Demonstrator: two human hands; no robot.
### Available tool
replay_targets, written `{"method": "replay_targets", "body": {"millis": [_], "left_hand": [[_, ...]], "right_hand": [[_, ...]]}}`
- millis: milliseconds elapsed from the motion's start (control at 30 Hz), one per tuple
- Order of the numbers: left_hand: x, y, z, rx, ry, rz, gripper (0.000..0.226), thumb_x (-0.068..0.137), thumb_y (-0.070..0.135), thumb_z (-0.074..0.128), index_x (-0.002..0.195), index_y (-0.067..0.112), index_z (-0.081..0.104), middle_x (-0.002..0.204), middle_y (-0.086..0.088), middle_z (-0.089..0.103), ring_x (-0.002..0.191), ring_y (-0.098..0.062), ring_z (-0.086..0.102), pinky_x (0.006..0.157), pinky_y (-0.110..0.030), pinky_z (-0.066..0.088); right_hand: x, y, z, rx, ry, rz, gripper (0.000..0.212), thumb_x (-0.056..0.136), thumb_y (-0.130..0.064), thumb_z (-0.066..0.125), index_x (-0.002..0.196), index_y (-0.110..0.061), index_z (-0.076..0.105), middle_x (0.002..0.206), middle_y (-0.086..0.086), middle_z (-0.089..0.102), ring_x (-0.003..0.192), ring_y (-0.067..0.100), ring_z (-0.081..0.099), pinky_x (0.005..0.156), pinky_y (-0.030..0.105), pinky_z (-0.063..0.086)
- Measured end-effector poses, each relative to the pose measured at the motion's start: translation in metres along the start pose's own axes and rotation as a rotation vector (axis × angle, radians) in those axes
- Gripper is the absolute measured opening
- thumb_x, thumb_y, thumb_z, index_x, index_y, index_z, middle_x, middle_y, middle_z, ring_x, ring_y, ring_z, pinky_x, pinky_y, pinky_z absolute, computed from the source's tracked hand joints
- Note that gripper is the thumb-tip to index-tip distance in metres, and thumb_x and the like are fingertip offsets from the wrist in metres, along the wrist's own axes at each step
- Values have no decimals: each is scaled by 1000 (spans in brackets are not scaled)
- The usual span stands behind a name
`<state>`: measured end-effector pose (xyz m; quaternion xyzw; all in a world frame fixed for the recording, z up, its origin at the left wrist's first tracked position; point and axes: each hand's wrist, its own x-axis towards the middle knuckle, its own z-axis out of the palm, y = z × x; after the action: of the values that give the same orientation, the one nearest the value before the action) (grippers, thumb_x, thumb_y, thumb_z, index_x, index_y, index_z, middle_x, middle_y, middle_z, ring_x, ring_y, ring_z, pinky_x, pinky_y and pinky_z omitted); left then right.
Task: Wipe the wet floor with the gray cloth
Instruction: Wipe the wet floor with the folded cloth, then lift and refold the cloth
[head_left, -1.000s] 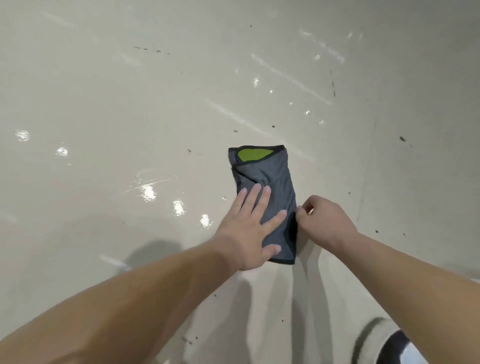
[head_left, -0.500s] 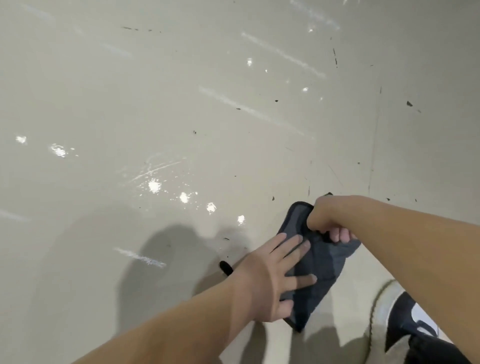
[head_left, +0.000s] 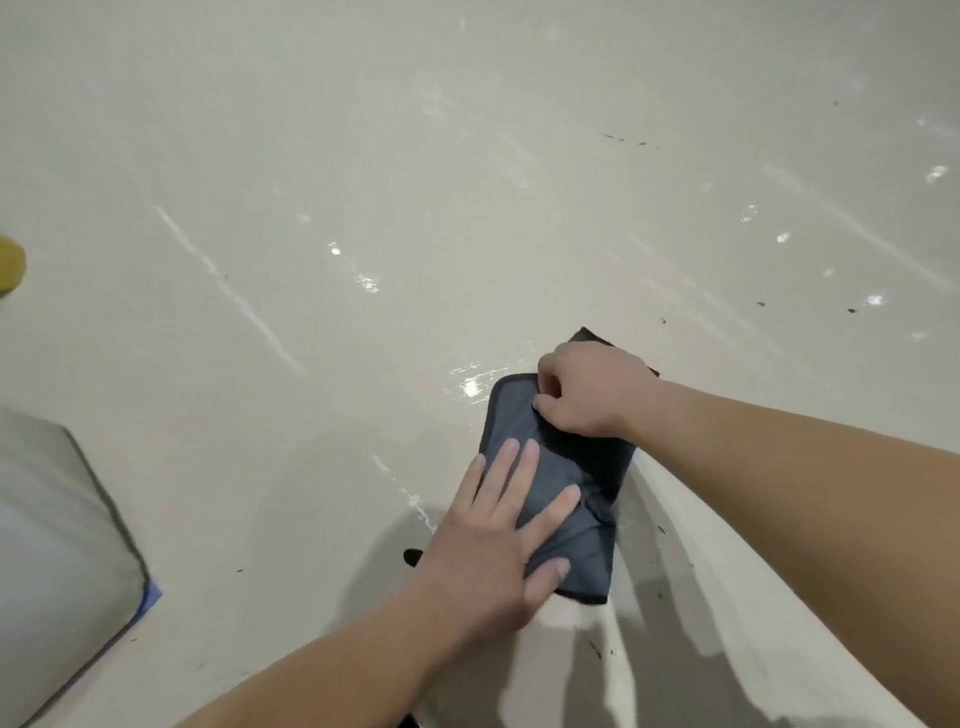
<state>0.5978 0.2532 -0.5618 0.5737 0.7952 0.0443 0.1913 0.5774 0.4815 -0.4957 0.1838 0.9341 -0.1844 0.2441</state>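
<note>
A folded gray cloth with dark stitched edging (head_left: 558, 488) is laid flat on the glossy pale beige floor (head_left: 363, 156), pinned beneath both hands. The left hand (head_left: 496, 540) is spread wide, palm down, with its fingers pressed on the cloth's near half. The right hand (head_left: 589, 389) is curled closed, and the cloth's far edge is pinched in it; a dark corner of fabric is seen past its knuckles. Bright wet glints (head_left: 470, 387) are seen on the floor just beyond the cloth. A gray padded mat with a blue corner (head_left: 62, 545) is seen well apart at the left, and a blurred yellow object (head_left: 10, 267) at the left edge.
</note>
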Motion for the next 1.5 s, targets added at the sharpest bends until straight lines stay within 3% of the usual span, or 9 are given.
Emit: {"method": "replay_targets", "body": {"millis": [100,267,433,633,733,1100,1200,1367,1500], "left_hand": [[-18,14,3,-18,-50,-99,69,100,64,35,162,37,22,172,-19,0,158,-36,-13,122,-57,1],[10,-6,-34,-140,203,-111,37,100,41,49,132,26,62,146,-10,51,129,-35,49,107,-48,35],[65,-29,-67,-255,153,-484,50,99,35,54,146,26,44,145,-2,43,130,-28,38,105,-43,32],[88,-42,-77,-395,64,-429,15,86,30,69,95,35,57,92,13,59,97,-20,56,86,-37,41],[101,-44,-89,-432,137,-326,17,88,29,70,82,33,55,89,10,55,86,-15,57,76,-33,46],[172,-32,-90,-302,52,-262,9,98,31,63,105,28,66,110,4,57,102,-24,60,90,-44,53],[175,-29,-92,-271,19,-233,33,98,28,63,130,29,56,132,2,47,112,-23,57,95,-45,52],[169,-33,-103,-174,-187,-256,37,97,30,63,132,26,53,127,2,58,115,-25,56,96,-41,50],[154,-36,-123,-23,-195,-197,22,100,35,56,120,27,61,126,-2,52,117,-26,48,99,-42,46]], "right_hand": [[9,-19,2,-8,64,-87,7,92,-36,54,90,-30,58,101,-7,60,99,21,57,76,34,48],[5,-2,-2,40,57,130,24,76,-19,57,99,-26,57,102,-4,59,92,23,53,72,31,43],[-10,24,4,199,76,157,24,72,-19,62,94,-28,58,86,-11,55,89,23,56,64,28,40],[-29,39,6,89,209,40,10,78,-27,67,87,-30,63,84,-7,64,86,22,58,80,29,43],[-38,55,6,209,218,96,6,80,-24,64,77,-22,58,76,-7,66,82,23,60,82,31,49],[-35,89,22,446,232,426,11,87,-19,52,94,-26,57,105,-5,58,93,23,60,80,35,52],[-31,85,29,437,257,419,22,89,-29,59,110,-24,55,119,-2,41,95,26,61,88,40,53],[-21,84,18,474,80,424,15,78,-21,60,91,-17,54,90,-2,62,80,23,59,71,32,51],[-7,69,-18,367,-73,298,6,77,-9,53,76,-8,59,74,10,54,69,27,48,58,30,40]]}}
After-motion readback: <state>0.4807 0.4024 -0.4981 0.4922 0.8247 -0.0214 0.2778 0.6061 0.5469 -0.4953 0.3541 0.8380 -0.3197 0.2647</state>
